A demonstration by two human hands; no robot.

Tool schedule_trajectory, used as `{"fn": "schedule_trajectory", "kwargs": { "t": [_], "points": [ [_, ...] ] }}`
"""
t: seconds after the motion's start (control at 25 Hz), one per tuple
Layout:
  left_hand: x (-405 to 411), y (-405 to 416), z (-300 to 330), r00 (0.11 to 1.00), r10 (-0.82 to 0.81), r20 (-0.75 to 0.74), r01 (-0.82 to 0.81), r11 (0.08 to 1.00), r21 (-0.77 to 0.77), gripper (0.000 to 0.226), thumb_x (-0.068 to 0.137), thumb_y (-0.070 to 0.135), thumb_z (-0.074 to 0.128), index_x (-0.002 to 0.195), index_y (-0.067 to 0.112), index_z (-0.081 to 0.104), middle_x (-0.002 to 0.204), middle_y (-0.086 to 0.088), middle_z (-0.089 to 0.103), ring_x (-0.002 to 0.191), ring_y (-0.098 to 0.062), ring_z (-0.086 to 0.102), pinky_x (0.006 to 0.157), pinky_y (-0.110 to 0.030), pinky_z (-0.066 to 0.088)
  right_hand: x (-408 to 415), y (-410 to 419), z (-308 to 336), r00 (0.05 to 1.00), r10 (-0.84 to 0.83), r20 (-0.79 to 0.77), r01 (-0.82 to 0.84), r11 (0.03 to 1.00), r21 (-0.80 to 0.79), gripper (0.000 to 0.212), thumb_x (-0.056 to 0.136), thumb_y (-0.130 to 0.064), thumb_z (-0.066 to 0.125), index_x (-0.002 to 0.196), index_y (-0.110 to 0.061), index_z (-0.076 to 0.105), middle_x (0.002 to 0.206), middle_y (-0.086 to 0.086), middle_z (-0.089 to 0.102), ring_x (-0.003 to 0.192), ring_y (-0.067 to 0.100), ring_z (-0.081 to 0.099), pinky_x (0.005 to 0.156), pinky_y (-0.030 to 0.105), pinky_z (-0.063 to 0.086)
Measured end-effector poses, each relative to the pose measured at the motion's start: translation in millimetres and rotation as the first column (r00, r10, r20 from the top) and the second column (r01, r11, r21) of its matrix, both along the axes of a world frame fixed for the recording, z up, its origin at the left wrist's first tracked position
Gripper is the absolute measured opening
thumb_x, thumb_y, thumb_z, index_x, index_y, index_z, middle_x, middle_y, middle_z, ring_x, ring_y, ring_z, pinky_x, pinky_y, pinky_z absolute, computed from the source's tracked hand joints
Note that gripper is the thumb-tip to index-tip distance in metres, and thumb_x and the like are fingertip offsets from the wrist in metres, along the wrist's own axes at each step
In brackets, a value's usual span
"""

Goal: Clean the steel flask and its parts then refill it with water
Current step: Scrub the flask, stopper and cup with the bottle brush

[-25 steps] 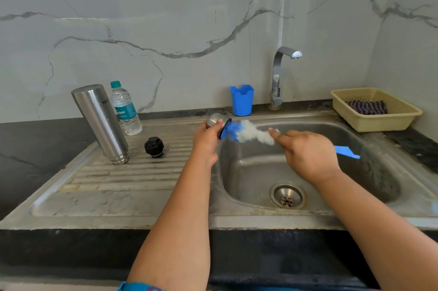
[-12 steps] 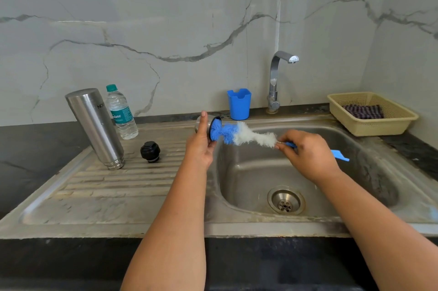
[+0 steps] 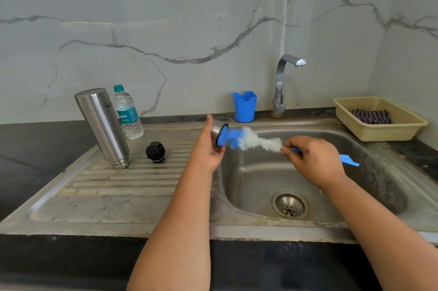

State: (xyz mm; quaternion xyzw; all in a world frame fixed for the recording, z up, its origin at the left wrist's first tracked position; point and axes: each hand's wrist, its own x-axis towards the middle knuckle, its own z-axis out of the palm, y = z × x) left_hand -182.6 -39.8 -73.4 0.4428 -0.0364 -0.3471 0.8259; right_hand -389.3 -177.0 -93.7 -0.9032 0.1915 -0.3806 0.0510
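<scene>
The steel flask body [image 3: 103, 128] stands upside down on the drainboard at the left. Its black stopper [image 3: 155, 152] lies on the ribs just right of it. My left hand [image 3: 208, 148] holds the small steel flask cap [image 3: 216, 130] over the basin's left edge, with the cap's mouth facing right. A bottle brush [image 3: 246, 140] with blue and white bristles has its blue tip pushed into the cap. My right hand [image 3: 312, 160] pinches the brush's blue handle just behind the white bristles; the handle's end sticks out to the right.
A plastic water bottle [image 3: 128, 112] stands behind the flask. A blue holder cup [image 3: 244, 107] and the tap [image 3: 283, 84] sit behind the sink basin [image 3: 260, 179], no water running. A beige basket [image 3: 379, 124] with a striped cloth is at the right.
The brush tip has stayed in the cap while my right hand slid back along the handle, away from the bristles. The cap is turned a little in my left hand.
</scene>
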Motion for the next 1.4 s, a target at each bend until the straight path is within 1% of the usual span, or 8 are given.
{"fn": "schedule_trajectory", "kwargs": {
  "t": [0.2, 0.32, 0.48, 0.6, 0.8, 1.08, 1.24, 1.4],
  "points": [
    [2, 6, 3, 1.0, -0.01, 0.011, 0.011, 0.991, -0.134, 0.044, 0.08, 0.035, 0.077, 0.114, 0.011, 0.063, 0.111, -0.009, 0.067, 0.101, -0.018, 0.066, 0.08, -0.025, 0.056, 6, 7, -3, 0.987, 0.16, -0.01, -0.15, 0.942, 0.302, 0.022, 0.093, -0.027, 0.061, 0.075, -0.016, 0.069, 0.058, -0.009, 0.061, 0.048, 0.008, 0.05, 0.05, 0.025, 0.04],
    [1, 5, 4, 0.994, -0.109, 0.014, 0.108, 0.945, -0.309, 0.051, 0.081, 0.033, 0.073, 0.124, 0.009, 0.06, 0.129, -0.015, 0.061, 0.121, -0.027, 0.058, 0.11, -0.04, 0.043, 0, 6, 3, 0.959, 0.258, 0.115, -0.217, 0.414, 0.884, 0.029, 0.094, -0.031, 0.058, 0.077, -0.01, 0.066, 0.056, -0.002, 0.053, 0.041, 0.006, 0.035, 0.044, 0.018, 0.029],
    [-2, -3, -1, 0.999, 0.0, 0.046, -0.002, 1.0, 0.029, 0.043, 0.082, 0.047, 0.073, 0.104, 0.012, 0.06, 0.113, -0.014, 0.066, 0.104, -0.022, 0.065, 0.096, -0.034, 0.052, 0, -4, -4, 0.997, 0.017, -0.074, -0.001, 0.978, 0.21, 0.018, 0.085, -0.038, 0.068, 0.076, -0.023, 0.066, 0.06, -0.01, 0.059, 0.053, 0.008, 0.052, 0.05, 0.029, 0.045],
    [2, -3, -5, 0.999, 0.042, -0.006, -0.042, 0.997, -0.061, 0.048, 0.081, 0.044, 0.075, 0.113, 0.012, 0.058, 0.114, -0.017, 0.066, 0.101, -0.023, 0.068, 0.075, -0.03, 0.058, 6, 3, -2, 1.0, 0.008, -0.016, -0.008, 1.0, 0.005, 0.016, 0.087, -0.035, 0.066, 0.08, -0.021, 0.067, 0.059, -0.008, 0.059, 0.051, 0.013, 0.05, 0.047, 0.028, 0.041],
    [5, 8, 4, 0.983, -0.147, 0.108, 0.177, 0.914, -0.366, 0.056, 0.083, 0.042, 0.066, 0.128, 0.008, 0.059, 0.125, -0.018, 0.064, 0.117, -0.029, 0.061, 0.105, -0.044, 0.046, 1, 13, 3, 0.955, 0.286, 0.075, -0.253, 0.661, 0.706, 0.033, 0.096, -0.033, 0.054, 0.068, -0.019, 0.065, 0.05, -0.006, 0.059, 0.041, 0.005, 0.039, 0.05, 0.02, 0.038],
    [8, 2, -5, 0.998, -0.002, 0.061, 0.008, 0.996, -0.088, 0.045, 0.081, 0.035, 0.076, 0.114, 0.009, 0.06, 0.11, -0.013, 0.07, 0.1, -0.019, 0.068, 0.079, -0.028, 0.055, 1, -2, -3, 1.0, -0.004, -0.001, 0.004, 0.999, 0.046, 0.018, 0.088, -0.037, 0.064, 0.082, -0.021, 0.068, 0.059, -0.004, 0.06, 0.051, 0.012, 0.053, 0.048, 0.032, 0.046],
    [14, 12, 1, 0.982, -0.16, 0.102, 0.188, 0.899, -0.395, 0.052, 0.083, 0.035, 0.068, 0.126, 0.007, 0.057, 0.13, -0.018, 0.061, 0.12, -0.029, 0.059, 0.105, -0.041, 0.047, 1, 6, 0, 0.959, 0.27, 0.087, -0.253, 0.674, 0.694, 0.029, 0.093, -0.035, 0.056, 0.073, -0.019, 0.071, 0.054, -0.003, 0.061, 0.043, 0.005, 0.041, 0.051, 0.02, 0.037],
    [5, 3, -3, 0.987, -0.073, 0.145, 0.076, 0.997, -0.012, 0.045, 0.084, 0.04, 0.072, 0.115, 0.009, 0.06, 0.112, -0.013, 0.068, 0.096, -0.02, 0.067, 0.085, -0.031, 0.054, -1, -4, -3, 0.996, 0.07, -0.053, -0.049, 0.947, 0.317, 0.025, 0.088, -0.042, 0.062, 0.067, -0.029, 0.064, 0.051, -0.012, 0.057, 0.048, 0.006, 0.049, 0.051, 0.026, 0.045]
  ]
}}
